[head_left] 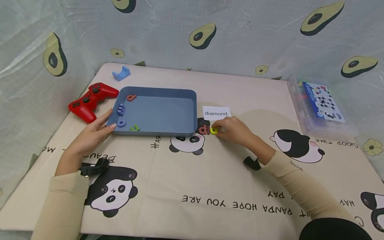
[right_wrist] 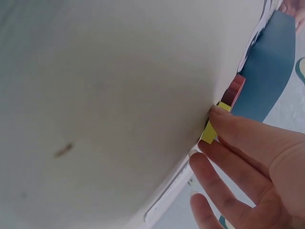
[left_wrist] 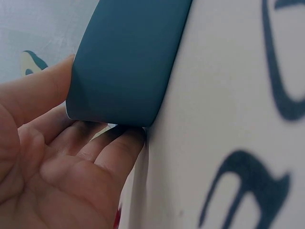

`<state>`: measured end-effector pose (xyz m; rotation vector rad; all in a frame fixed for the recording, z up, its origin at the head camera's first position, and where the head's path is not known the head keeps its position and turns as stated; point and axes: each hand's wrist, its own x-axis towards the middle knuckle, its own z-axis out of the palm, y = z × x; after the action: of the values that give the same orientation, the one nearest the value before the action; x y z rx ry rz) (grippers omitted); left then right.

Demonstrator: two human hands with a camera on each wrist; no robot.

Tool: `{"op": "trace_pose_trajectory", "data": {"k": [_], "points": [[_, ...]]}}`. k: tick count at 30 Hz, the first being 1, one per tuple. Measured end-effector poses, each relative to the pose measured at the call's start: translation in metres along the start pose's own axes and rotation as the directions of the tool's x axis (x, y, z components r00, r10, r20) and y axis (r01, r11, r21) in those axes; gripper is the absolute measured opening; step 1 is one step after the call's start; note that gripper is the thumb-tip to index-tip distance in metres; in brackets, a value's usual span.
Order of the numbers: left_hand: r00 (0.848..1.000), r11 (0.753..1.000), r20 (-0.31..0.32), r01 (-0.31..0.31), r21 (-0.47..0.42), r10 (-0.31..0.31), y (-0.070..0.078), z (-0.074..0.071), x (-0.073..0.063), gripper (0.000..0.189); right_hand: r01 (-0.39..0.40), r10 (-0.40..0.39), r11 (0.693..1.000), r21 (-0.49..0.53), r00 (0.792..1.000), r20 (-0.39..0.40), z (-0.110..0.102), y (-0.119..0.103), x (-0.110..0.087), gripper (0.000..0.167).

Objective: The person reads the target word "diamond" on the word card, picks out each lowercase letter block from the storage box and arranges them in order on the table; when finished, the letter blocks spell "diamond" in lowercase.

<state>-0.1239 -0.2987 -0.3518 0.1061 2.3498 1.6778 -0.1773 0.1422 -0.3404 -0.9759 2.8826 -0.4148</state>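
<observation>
My left hand (head_left: 90, 136) grips the front left corner of a blue tray (head_left: 162, 133), thumb at the rim and fingers against the outer wall. Inside the tray lie a red letter (head_left: 131, 97), a purple letter (head_left: 121, 109), a blue round letter (head_left: 121, 123) and a green letter (head_left: 134, 128). Right of the tray, my right hand (head_left: 235, 130) pinches a yellow letter (right_wrist: 209, 131) between thumb and forefinger, down at the tablecloth. Beside it stand a red d (head_left: 203, 129) and a narrow red i (head_left: 208, 130). Just behind is a white card (head_left: 216, 113) printed "diamond".
A red game controller (head_left: 92, 101) lies left of the tray, touching or nearly touching it. Behind it sits a small blue holder (head_left: 121, 73). At the right stands a clear plastic box (head_left: 306, 125) with a printed blue-and-white sheet (head_left: 325, 101). Pandas and words decorate the tablecloth (head_left: 168, 176).
</observation>
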Motion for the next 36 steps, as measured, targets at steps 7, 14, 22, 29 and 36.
{"op": "trace_pose_trajectory", "data": {"k": [7,14,22,29,36], "points": [[1.0,1.0,-0.006,0.019,0.004,-0.019,0.001,-0.002,-0.003,0.069,-0.085,0.082,0.995,0.056,0.996,0.047,-0.004,-0.004,0.002,0.039],[1.0,1.0,-0.005,0.016,-0.014,-0.016,-0.001,-0.003,-0.004,0.069,-0.137,0.136,0.982,0.129,0.991,0.016,-0.022,-0.013,0.005,0.041],[1.0,1.0,-0.009,-0.007,-0.009,0.007,0.0,-0.004,-0.004,0.068,0.012,0.012,0.979,0.202,0.993,-0.116,-0.029,-0.045,0.016,0.034],[1.0,1.0,-0.017,0.012,0.013,-0.011,0.003,0.0,-0.002,0.069,0.092,-0.051,0.955,0.282,0.987,-0.152,-0.024,-0.081,0.034,0.035],[1.0,1.0,-0.012,0.0,0.008,0.0,0.004,0.0,-0.001,0.068,0.158,-0.122,0.935,0.316,0.984,-0.131,-0.01,-0.119,0.067,0.045]]}}
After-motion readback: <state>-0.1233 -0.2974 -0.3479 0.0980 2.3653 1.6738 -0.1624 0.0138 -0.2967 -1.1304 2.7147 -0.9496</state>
